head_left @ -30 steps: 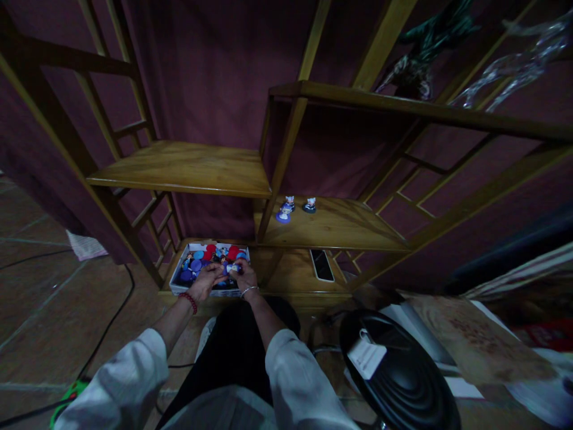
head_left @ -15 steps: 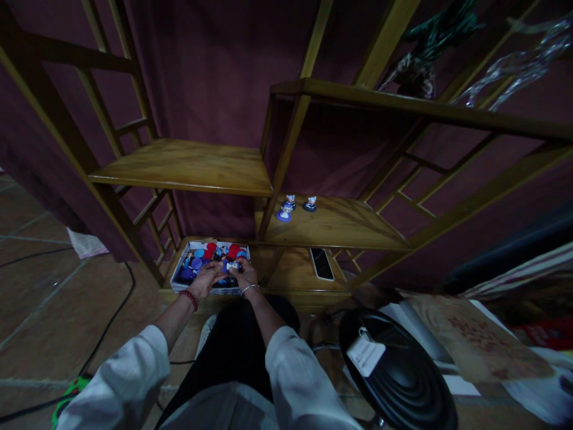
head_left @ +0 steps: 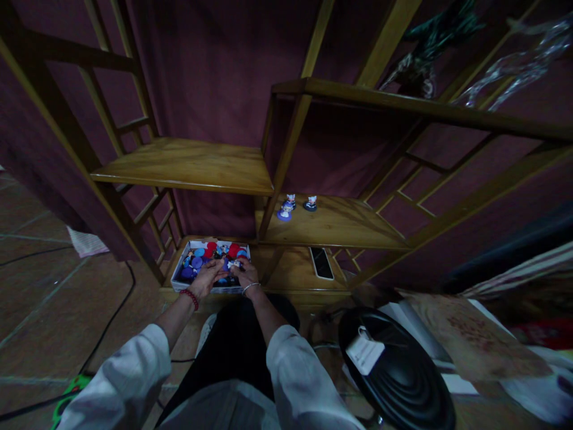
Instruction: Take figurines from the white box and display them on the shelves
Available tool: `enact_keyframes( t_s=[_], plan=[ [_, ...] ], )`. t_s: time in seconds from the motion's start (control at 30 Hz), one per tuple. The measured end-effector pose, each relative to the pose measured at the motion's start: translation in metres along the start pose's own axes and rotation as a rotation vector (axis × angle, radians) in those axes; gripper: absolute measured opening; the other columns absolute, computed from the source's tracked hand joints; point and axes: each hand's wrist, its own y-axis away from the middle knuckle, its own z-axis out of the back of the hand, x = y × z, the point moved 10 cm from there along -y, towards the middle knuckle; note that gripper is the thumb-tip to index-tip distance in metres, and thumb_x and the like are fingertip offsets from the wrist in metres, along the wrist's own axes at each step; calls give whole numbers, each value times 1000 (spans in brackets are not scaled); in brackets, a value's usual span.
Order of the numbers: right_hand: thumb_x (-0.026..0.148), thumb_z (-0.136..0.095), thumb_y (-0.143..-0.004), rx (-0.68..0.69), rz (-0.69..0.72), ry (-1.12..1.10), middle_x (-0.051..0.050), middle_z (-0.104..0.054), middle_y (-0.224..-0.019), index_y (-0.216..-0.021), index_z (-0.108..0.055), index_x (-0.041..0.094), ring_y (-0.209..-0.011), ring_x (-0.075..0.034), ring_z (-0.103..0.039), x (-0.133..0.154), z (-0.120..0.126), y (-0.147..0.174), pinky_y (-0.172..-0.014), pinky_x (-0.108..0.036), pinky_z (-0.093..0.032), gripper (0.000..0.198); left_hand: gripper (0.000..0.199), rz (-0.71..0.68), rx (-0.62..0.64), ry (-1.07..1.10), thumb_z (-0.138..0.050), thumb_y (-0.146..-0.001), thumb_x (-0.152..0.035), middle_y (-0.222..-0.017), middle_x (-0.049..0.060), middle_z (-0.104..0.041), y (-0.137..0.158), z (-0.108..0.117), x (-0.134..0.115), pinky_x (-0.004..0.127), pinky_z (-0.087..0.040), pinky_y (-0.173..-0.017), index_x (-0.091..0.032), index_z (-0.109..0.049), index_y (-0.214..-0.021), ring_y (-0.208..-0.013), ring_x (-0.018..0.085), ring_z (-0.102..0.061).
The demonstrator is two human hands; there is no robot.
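Observation:
A small purple and white figurine [head_left: 233,264] is held between my two hands above the front of a white box [head_left: 179,263]. My left hand [head_left: 208,277] has its fingers closed at the figurine's purple base. From the other side, my right hand [head_left: 246,275] pinches its white part. Inside the box lie several red, blue and purple round-based figurines, partly hidden by my hands. On the shelf to the right stand a purple-based figurine [head_left: 285,212], a figurine [head_left: 291,200] behind it, and a dark-based figurine [head_left: 310,204] beside them.
The wooden shelf unit [head_left: 197,164] has a plank above the box and an upright post [head_left: 286,158] right of it. A phone [head_left: 322,263] lies on the bottom board. A black round stool [head_left: 403,376] with a white tag stands at right; cables [head_left: 128,298] cross the floor.
The figurine has turned slightly in my hands, so its white part shows further right. Both hands stay in nearly the same place over the box.

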Motion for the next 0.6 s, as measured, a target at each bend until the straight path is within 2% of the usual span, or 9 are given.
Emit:
enact_keyframes(
  t_s=[0.4,0.6],
  plan=[
    [35,-58,-62,4,77,100,3,-63,-80,-87,-58,22,-75,-15,-58,13,3,3,-72,-27,-47,28,16,-25,10,16,-74,-59,-17,-60,-3,-58,2,-2,-3,25,-52,-69,-12,-59,-61,-60,8,-58],
    [33,-56,-64,18,110,128,3,-62,-80,-84,-57,23,-74,-14,-57,26,5,7,-72,-25,-45,22,15,-30,37,0,-73,-59,-15,-59,-3,-58,2,-3,-3,26,-52,-72,-12,-59,-61,-62,9,-58]
  ],
)
